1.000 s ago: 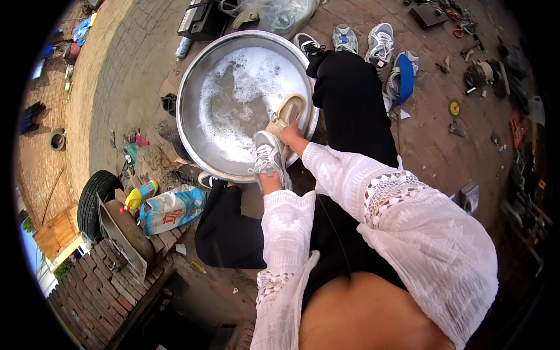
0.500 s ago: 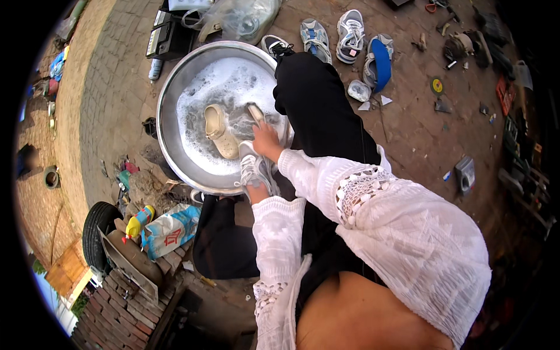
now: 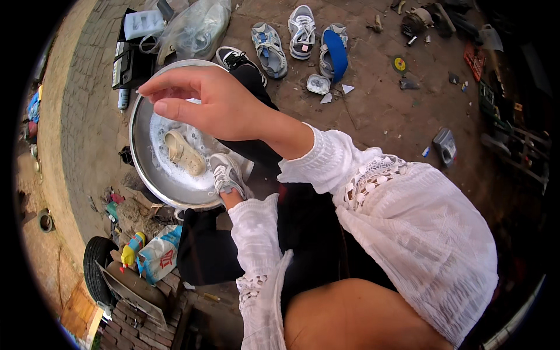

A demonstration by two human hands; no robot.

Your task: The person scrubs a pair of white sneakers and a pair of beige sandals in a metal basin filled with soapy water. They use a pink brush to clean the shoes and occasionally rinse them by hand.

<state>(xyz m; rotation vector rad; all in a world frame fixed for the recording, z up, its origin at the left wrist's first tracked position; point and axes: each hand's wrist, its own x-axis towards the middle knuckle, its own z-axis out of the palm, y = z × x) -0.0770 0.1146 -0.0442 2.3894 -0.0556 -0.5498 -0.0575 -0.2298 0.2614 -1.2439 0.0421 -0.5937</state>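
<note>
My right hand (image 3: 201, 99) is raised above the basin, close to the camera. Its fingers are stretched out together, with the thumb apart and nothing between them. Lower down, my left hand (image 3: 232, 199) holds a grey and white sneaker (image 3: 226, 175) at the near right side of the basin; its fingers are hidden by the shoe. The wide metal basin (image 3: 142, 166) holds sudsy water (image 3: 160, 143). A beige clog (image 3: 184, 153) with holes lies in the foam, left of the sneaker. My right hand and a dark trouser leg cover the far part of the basin.
Beyond the basin stand a black shoe (image 3: 236, 58), a grey-blue sneaker (image 3: 269, 49), a white sneaker (image 3: 301, 32) and a shoe with a blue insole (image 3: 334, 53). A clear plastic bag (image 3: 198, 29) lies at the back. A tire (image 3: 98, 271) and a yellow bottle (image 3: 133, 248) sit lower left.
My right hand has lifted from a cream-coloured piece in the foam up toward the camera. My left hand keeps the sneaker at the basin. The whole view has shifted.
</note>
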